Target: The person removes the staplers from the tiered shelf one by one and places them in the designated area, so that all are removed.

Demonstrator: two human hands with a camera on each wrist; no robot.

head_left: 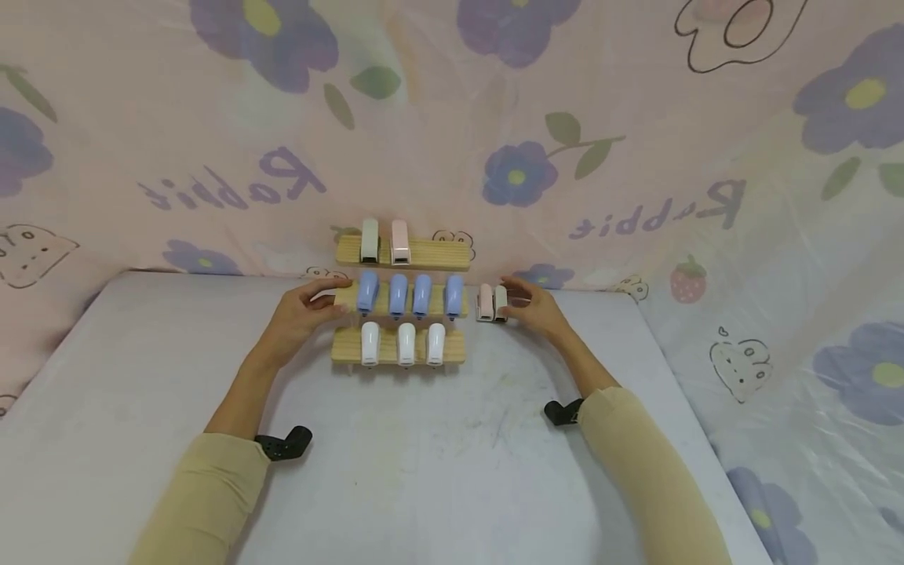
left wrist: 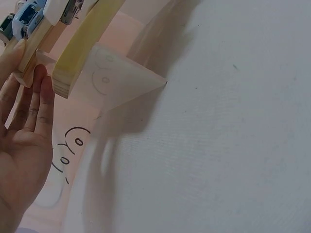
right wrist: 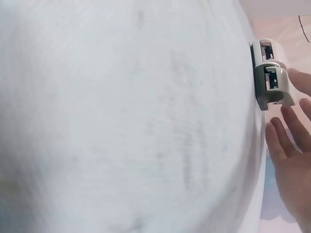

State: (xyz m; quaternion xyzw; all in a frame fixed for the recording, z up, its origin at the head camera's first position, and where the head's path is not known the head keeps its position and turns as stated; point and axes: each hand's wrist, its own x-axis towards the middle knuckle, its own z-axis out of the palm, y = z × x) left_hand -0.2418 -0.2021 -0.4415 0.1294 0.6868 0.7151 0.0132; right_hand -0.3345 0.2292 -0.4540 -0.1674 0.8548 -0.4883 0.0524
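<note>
A three-tier wooden rack [head_left: 452,300] holds small staplers. A green stapler [head_left: 369,239] and a pink stapler [head_left: 400,242] lie on its top plank. Several blue staplers [head_left: 422,294] line the middle plank, three white staplers [head_left: 406,344] the bottom one. My left hand [head_left: 302,315] pinches the left end of the middle plank, thumb on one face and fingers on the other. Right of the rack, another pink stapler [head_left: 485,302] and a green stapler [right wrist: 273,83] stand side by side. My right hand [head_left: 537,308] is beside this green one, fingers spread, thumb close to it.
Clear side supports [left wrist: 116,80] carry the rack on the white table [head_left: 424,463]. Behind it hangs a flowered cloth [head_left: 424,141], which continues along the right side. Black wrist devices [head_left: 286,444] are worn at both sleeves.
</note>
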